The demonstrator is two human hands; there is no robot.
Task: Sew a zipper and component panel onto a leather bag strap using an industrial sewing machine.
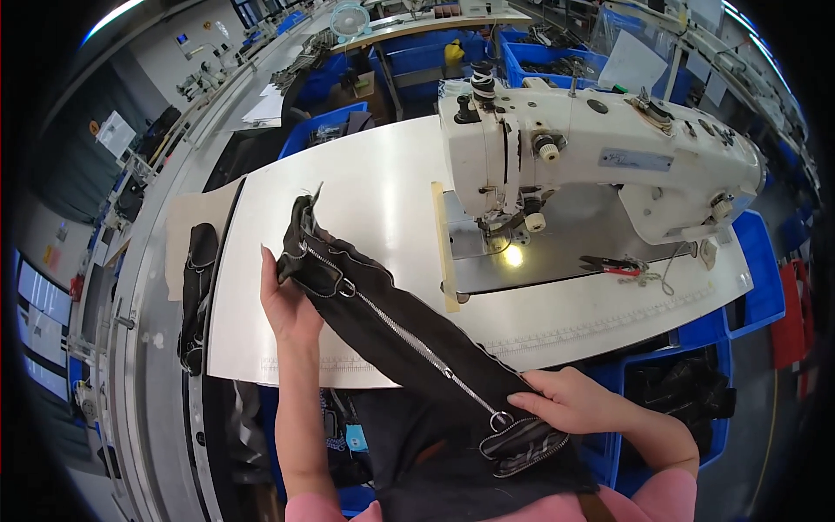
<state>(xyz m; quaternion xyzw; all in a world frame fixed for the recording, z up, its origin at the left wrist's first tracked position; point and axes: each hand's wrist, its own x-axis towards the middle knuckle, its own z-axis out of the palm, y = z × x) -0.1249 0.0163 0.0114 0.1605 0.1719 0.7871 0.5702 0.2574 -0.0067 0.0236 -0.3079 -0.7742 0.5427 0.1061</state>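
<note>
A long black fabric piece with a silver zipper (400,329) stretches slantwise between my two hands, over the front edge of the white sewing table (348,191). My left hand (294,304) grips its upper left end, where a small zipped pouch part and a metal ring show. At the lower right end my right hand (565,400) pinches the piece near another ring and a curved zipped part. The fingers of both hands are partly hidden by the fabric. To the right stands a white sewing machine (600,157), its needle area lit.
Red-handled snips (613,264) lie beside a chain on the table's right side. A second black zipped piece (198,296) rests left of the table. Blue bins, one holding black pieces (683,387), stand around the table. Yellow tape (444,248) runs beside the machine plate.
</note>
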